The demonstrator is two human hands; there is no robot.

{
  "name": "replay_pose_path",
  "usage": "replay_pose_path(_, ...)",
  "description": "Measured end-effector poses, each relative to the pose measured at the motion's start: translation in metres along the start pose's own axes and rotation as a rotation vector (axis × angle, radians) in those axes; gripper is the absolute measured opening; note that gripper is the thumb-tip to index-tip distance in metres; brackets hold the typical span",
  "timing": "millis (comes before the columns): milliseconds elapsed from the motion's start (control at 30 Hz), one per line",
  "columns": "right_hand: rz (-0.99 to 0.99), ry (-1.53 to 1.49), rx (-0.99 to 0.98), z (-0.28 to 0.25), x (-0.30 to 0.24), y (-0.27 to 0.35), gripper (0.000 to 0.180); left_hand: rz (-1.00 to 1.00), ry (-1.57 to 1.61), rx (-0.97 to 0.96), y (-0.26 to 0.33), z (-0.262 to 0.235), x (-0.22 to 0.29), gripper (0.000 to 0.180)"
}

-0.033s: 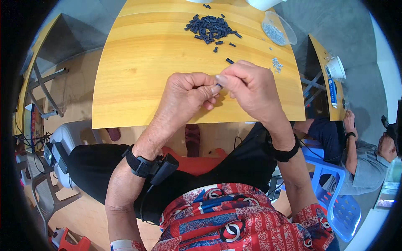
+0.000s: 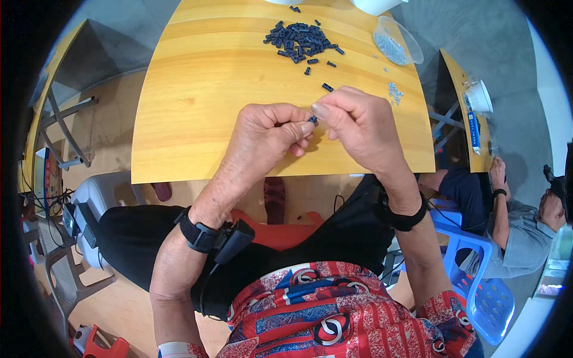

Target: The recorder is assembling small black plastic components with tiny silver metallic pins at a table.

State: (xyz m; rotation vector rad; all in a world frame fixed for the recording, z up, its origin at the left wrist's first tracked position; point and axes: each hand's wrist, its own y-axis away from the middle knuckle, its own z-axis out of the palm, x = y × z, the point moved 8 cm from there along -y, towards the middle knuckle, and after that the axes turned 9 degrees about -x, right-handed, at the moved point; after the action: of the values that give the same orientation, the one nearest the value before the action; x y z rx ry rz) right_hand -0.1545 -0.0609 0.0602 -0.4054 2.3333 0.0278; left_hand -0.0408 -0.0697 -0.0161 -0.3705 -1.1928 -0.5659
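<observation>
Over the near part of the table, my left hand (image 2: 261, 136) pinches a small black plastic part (image 2: 313, 120) between thumb and fingertips, with only its end showing. My right hand (image 2: 368, 128) meets it from the other side, thumb and forefinger pressed together at the part's tip. Whatever the right fingers hold is hidden. Just beyond my hands lies a single black plastic piece (image 2: 327, 87). Farther back is a heap of similar black pieces (image 2: 300, 40), with a few strays around it. Small silvery metal pieces (image 2: 394, 92) lie scattered past my right hand.
A clear plastic tub (image 2: 412, 45) of small metal pieces stands at the table's (image 2: 191, 89) far right. A white container (image 2: 373, 5) is cut off at the back edge. To the right, another person (image 2: 519, 232) sits beside a blue plastic chair (image 2: 486, 286) and a second table (image 2: 456, 77).
The fingers of my right hand have shifted slightly, and a bit more of the black part shows between my hands. My left hand stays in place.
</observation>
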Motion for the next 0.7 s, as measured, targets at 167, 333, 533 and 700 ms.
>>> replay_pose_path(167,0.165,-0.162,-0.018,0.004,0.005,0.005,0.019,-0.01,0.002,0.001,0.001,-0.001,0.0,0.011)
replay_pose_path(333,0.128,-0.217,0.038,0.006,0.01,0.007,0.016,-0.003,0.037,-0.004,0.0,0.0,0.001,0.011)
replay_pose_path(533,0.152,-0.203,0.045,0.008,0.012,0.006,0.014,0.014,0.007,-0.009,0.001,0.0,0.001,0.011)
replay_pose_path(700,0.153,-0.226,0.076,0.006,0.013,0.006,0.014,0.023,-0.026,0.013,0.001,-0.001,0.003,0.011)
